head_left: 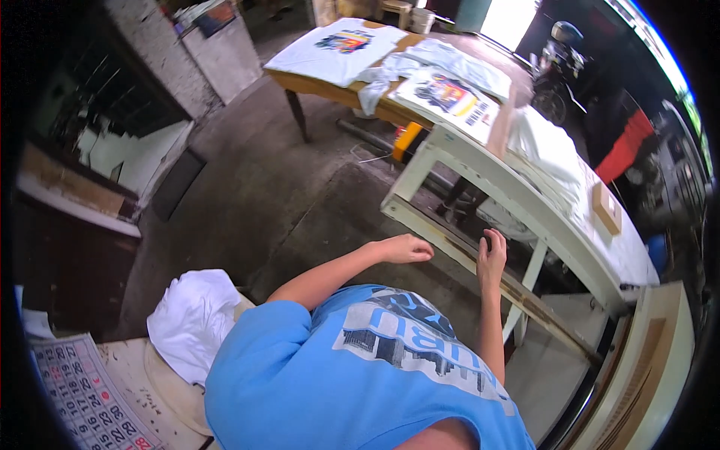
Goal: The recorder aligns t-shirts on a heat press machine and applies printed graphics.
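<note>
Both of my hands are raised in front of my blue shirt, over the floor and beside a white wooden frame table. My left hand (407, 249) is loosely closed, its fingers curled together, with nothing visible in it. My right hand (492, 255) has its fingers bent but apart, holding nothing. It is nearest the lower rail (457, 251) of the white table (517, 180); whether it touches the rail I cannot tell. Beyond, white shirts with colourful prints, one farther off (349, 43) and one nearer (454, 97), lie flat on tabletops.
White cloth (551, 150) is piled on the white table, near a small brown box (606, 208). At my left, a bunched white cloth (193, 322) sits beside a calendar sheet (94, 397). A yellow-and-black object (409, 141) is at the table's corner. A motorcycle (555, 75) stands far right.
</note>
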